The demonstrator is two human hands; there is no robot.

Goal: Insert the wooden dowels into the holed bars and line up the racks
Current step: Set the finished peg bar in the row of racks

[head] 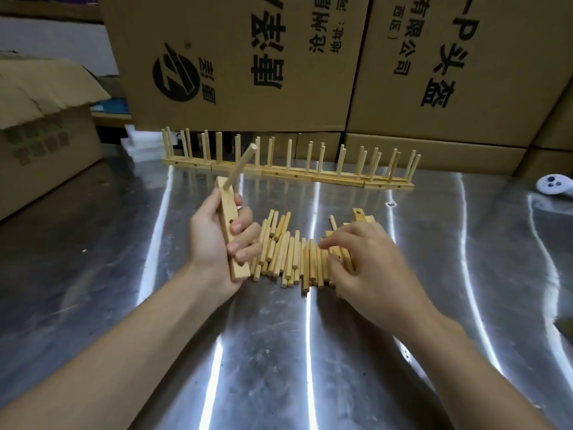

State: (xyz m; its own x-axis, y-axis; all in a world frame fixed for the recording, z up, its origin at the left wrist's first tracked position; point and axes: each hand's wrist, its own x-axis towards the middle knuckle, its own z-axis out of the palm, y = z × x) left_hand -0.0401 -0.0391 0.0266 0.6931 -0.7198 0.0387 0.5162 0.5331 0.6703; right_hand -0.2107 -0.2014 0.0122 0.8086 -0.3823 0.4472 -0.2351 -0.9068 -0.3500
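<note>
Left grip (214, 243) held a holed bar (226, 200) nearly upright, one dowel (240, 166) slanting from its top hole. Right grip (372, 268) rested curved fingers on loose dowels (285, 252) heaped mid-worktop (279, 352). Assembled racks (288, 172) stood end to end along the far edge, before cardboard boxes (248, 57).

Bright glare streaks the metal table (279, 352); edges curve, slightly soft.

Head camera, looking down-forward, close over table (310, 352).
</note>
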